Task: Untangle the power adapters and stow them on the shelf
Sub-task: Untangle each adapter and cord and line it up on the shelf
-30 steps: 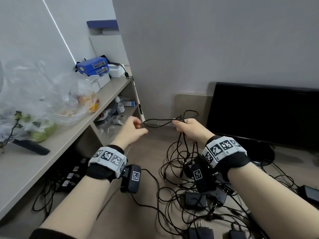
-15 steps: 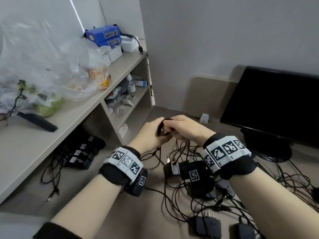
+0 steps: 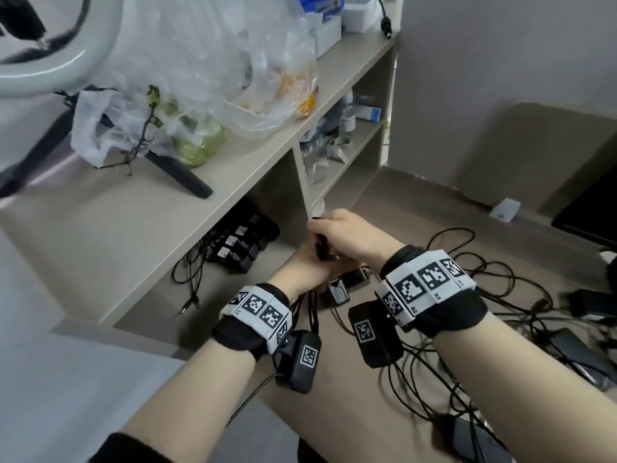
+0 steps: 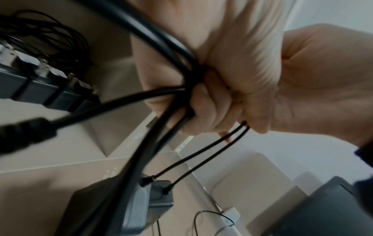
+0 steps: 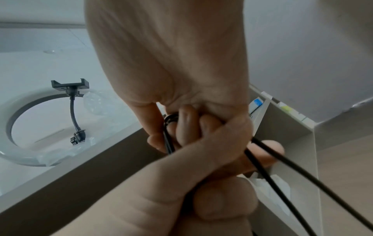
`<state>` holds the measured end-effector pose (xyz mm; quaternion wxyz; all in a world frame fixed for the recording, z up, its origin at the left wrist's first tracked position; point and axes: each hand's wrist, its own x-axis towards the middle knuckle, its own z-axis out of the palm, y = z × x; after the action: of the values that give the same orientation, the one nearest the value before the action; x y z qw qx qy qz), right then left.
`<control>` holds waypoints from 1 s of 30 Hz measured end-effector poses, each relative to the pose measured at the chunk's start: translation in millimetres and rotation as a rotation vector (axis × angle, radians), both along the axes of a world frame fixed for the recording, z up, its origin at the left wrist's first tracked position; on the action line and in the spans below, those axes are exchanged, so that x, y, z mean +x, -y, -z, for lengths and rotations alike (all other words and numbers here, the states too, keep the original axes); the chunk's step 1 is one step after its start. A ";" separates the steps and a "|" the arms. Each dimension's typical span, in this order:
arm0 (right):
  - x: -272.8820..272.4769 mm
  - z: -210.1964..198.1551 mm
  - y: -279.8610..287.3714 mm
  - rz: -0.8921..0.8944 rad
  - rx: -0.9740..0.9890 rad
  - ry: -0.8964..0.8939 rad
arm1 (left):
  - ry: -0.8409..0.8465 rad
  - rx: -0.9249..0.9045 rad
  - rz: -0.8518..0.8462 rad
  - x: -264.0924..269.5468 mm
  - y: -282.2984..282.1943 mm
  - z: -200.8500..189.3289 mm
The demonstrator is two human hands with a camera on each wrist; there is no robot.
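Note:
Both hands meet in front of the shelf's lower compartment [image 3: 267, 198]. My left hand [image 3: 300, 270] has its fingers [image 4: 201, 105] curled round a bunch of black cables [image 4: 161, 95]. My right hand [image 3: 345, 233] lies over it and pinches a small coil of the same cable [image 5: 170, 122] between thumb and fingers. Two black power adapters [image 4: 159, 196] hang on their leads just below the hands, also visible as adapters [image 3: 339, 292] in the head view. Several adapters [image 3: 240, 245] stand in a row inside the lower compartment. A tangle of adapters and cables [image 3: 500, 305] covers the floor to the right.
The shelf top [image 3: 167, 228] carries plastic bags with fruit [image 3: 200, 95], a ring light [image 5: 20, 127] with its black stand, and boxes at the far end. A monitor [image 3: 587, 222] stands on the floor at right. A small white item [image 3: 505, 210] lies by the wall.
The hands were apart with a cable stretched between them; they came together, gathered the cable into a bunch and moved left and down toward the lower shelf compartment.

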<state>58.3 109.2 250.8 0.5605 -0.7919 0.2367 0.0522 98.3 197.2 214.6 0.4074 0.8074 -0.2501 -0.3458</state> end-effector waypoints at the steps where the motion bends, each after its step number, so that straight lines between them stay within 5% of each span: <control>1: 3.4 -0.1 -2.7 -0.015 0.007 0.007 | 0.028 0.019 -0.022 2.3 -2.2 -1.2; 6: 13.6 4.6 -11.2 -0.108 0.025 0.026 | 0.153 0.148 -0.075 11.8 -5.7 -8.8; 9: 17.0 2.4 -7.0 -0.191 0.021 0.045 | -0.049 0.019 -0.160 21.3 -16.5 -5.2; 13: 11.2 17.9 19.0 0.042 0.176 0.169 | -0.178 -0.199 -0.208 32.3 -32.6 -9.5; 16: -5.2 62.4 22.4 0.252 0.462 0.028 | -0.157 -0.269 -0.221 38.0 -35.9 -21.9; 20: -19.7 118.0 0.8 0.211 0.768 -0.108 | -0.130 -0.277 -0.276 43.7 -37.3 -29.6; 23: -14.0 133.0 -17.4 0.144 0.811 -0.106 | -0.083 -0.241 -0.296 44.5 -37.3 -30.9; 30: -10.7 149.7 -27.6 0.384 0.776 -0.067 | -0.011 -0.124 -0.285 50.2 -44.9 -34.4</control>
<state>47.6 136.9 101.2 0.8082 -0.4619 0.3606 0.0580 148.5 242.1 249.0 0.5030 0.8060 -0.1515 -0.2729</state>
